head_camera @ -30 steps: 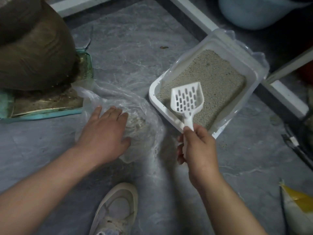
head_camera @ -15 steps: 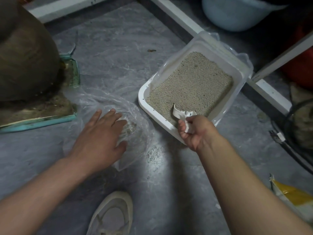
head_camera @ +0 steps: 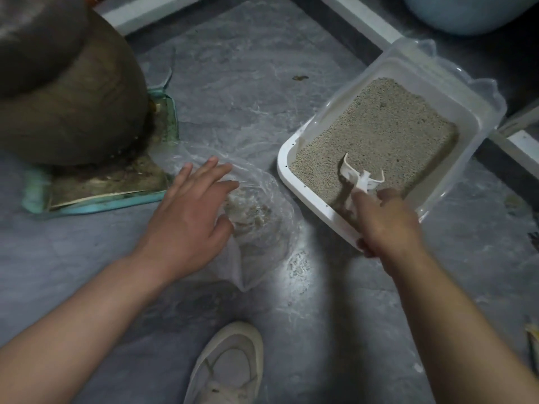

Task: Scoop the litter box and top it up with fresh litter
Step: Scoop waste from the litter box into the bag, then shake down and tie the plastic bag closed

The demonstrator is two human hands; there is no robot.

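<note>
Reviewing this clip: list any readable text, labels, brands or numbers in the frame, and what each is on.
None can be read.
Yellow packet at the right edge: mostly cut off, no legible print.
Shoe: no visible logo or lettering.
Litter box, scoop and plastic bag: plain, no markings.
Teal tray under the brown pot: soiled, no text visible.

I can read no words, labels, brands or numbers anywhere in front of me, on any item on the floor.
</note>
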